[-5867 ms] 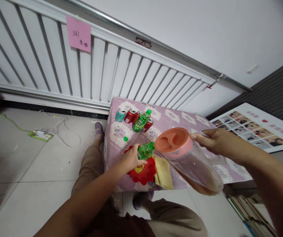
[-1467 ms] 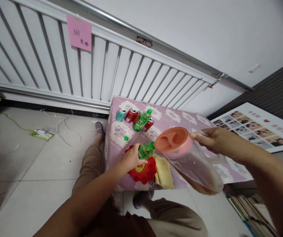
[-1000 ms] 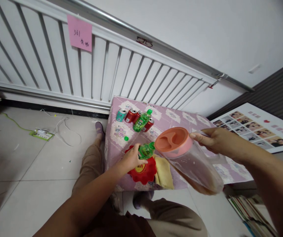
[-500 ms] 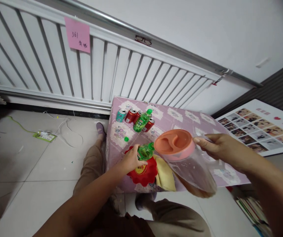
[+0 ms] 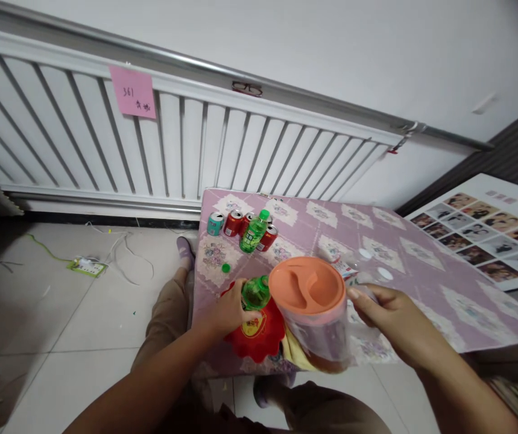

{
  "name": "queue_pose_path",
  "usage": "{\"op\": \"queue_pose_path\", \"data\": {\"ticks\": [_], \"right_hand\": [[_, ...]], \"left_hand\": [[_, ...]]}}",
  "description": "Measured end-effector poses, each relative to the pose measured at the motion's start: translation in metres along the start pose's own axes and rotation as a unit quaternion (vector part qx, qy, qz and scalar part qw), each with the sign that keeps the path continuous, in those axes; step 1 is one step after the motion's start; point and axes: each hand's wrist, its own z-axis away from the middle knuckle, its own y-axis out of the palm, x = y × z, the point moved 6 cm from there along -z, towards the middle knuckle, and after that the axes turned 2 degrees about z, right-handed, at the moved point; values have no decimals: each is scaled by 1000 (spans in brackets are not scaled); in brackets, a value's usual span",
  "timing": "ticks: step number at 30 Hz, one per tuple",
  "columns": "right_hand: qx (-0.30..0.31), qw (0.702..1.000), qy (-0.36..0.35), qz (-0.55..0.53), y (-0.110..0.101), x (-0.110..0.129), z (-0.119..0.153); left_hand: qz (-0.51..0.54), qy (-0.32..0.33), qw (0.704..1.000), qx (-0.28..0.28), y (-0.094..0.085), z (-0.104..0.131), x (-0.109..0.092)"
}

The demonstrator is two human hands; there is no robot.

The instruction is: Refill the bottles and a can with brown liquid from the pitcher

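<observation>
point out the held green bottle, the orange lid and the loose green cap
Held green bottle (image 5: 255,293): head view, on its shoulder
Orange lid (image 5: 307,286): head view, on the middle of its top
Loose green cap (image 5: 225,268): head view, on its middle

Jug (image 5: 317,337) is clear with some brown liquid low down, and its lid (image 5: 306,286) is a solid orange. The tipped bottle (image 5: 256,293) and the upright bottle (image 5: 252,237) are both bright green, loose cap (image 5: 225,268) too. Tray (image 5: 252,354) is red with a yellow emblem, cloth (image 5: 295,349) is pale yellow. There's one teal can (image 5: 215,224), plus a few red cans (image 5: 233,223). Tablecloth (image 5: 313,235) is lilac with whitish diamonds and little flowers. Pink note (image 5: 134,93) with dark writing, white radiator (image 5: 213,150), pale floor tiles (image 5: 91,319).
</observation>
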Motion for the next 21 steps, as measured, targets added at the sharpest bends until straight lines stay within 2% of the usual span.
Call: {"op": "queue_pose_path", "data": {"ticks": [3,5,10,13,16,21], "right_hand": [[3,998,23,-65,1,-24,2],[-21,993,35,-109,-3,-42,2],[-142,956,64,-248,-15,-76,2],[-225,919,68,-315,-16,-84,1],[-279,890,51,-357,-10,-86,-4],[-334,867,36,-369,10,-97,-20]], "left_hand": [[18,15,1000,-7,3,-1,3],[25,21,999,-16,5,-2,7],[23,38,999,-26,9,-4,15],[22,41,999,-26,11,-4,19],[25,34,999,-29,12,-6,25],[41,39,998,-37,14,-8,29]]}}
